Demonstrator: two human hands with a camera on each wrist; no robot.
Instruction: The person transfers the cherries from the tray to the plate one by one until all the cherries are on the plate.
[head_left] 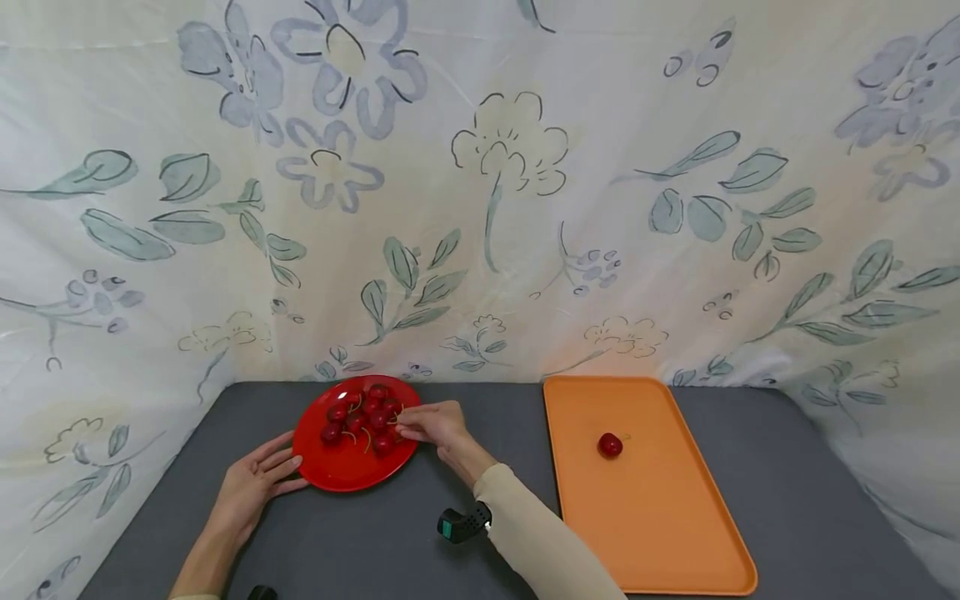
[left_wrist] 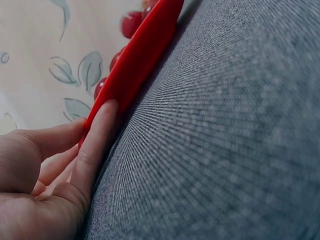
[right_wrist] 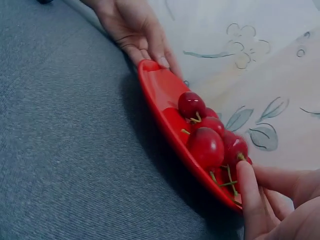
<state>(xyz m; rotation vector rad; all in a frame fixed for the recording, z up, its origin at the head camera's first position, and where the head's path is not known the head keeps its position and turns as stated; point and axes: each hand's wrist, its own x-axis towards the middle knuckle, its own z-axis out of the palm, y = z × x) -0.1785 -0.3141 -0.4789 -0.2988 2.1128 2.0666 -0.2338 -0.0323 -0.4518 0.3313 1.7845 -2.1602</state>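
A red plate (head_left: 352, 475) piled with several dark red cherries (head_left: 356, 421) with green stems sits toward the back left of the table. At its left edge my left hand (head_left: 251, 483) grips the rim, thumb on the upper side and other fingers at the outer edge. Over the plate's right side my right hand (head_left: 438, 427) pinches a cherry (right_wrist: 235, 147) at its stem, with the fingertips close among the other fruit. In the right wrist view the fingers partly hide that end of the plate.
An orange tray (head_left: 652, 525) lies to the right on the grey table (head_left: 360, 550), with one cherry (head_left: 610, 445) in its upper part. A flower-patterned cloth (head_left: 525, 250) hangs behind the table. A black wristband (head_left: 463, 525) is on the right wrist.
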